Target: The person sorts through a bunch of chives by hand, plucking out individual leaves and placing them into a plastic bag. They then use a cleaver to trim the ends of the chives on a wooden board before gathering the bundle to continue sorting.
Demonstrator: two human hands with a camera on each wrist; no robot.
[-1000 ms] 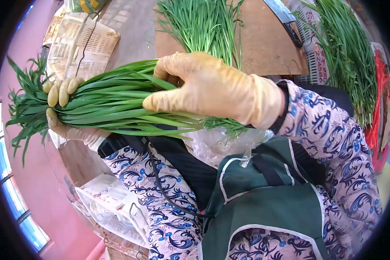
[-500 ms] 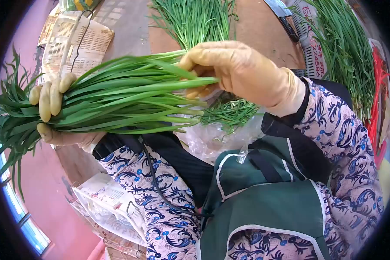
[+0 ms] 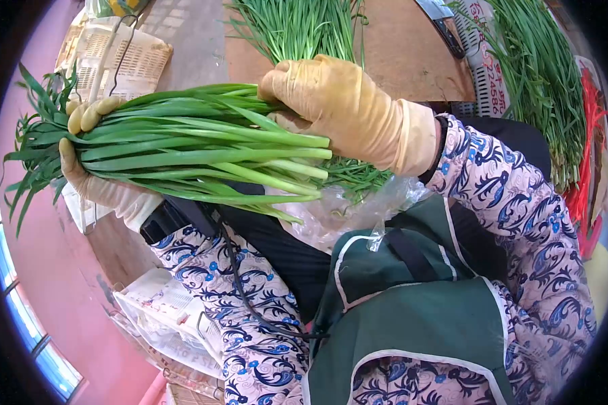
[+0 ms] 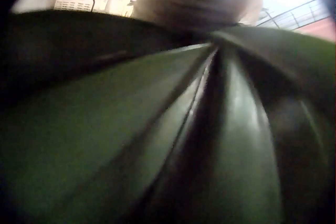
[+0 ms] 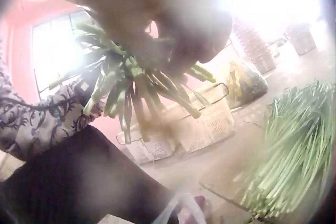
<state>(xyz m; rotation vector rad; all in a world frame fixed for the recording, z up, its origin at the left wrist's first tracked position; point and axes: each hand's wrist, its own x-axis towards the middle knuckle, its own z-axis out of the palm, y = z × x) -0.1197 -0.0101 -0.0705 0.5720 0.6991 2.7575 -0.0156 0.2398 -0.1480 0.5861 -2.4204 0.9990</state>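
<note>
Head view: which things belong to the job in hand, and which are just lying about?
Likely in the job:
leafy green bundle, gripped by the left hand
right hand, at its pale ends
greens on the brown board

Seemingly lying about:
knife
pale crate at upper left
red strips

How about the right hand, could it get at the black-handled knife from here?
Probably yes: bare brown board shows between the right hand and the black-handled knife, and nothing seems to cover it, though the hand must first leave the chive bunch.

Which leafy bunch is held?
The flat-leaved green bunch gripped by the yellow-gloved left hand; the bunch on the brown board and far-right bunch aren't.
</note>
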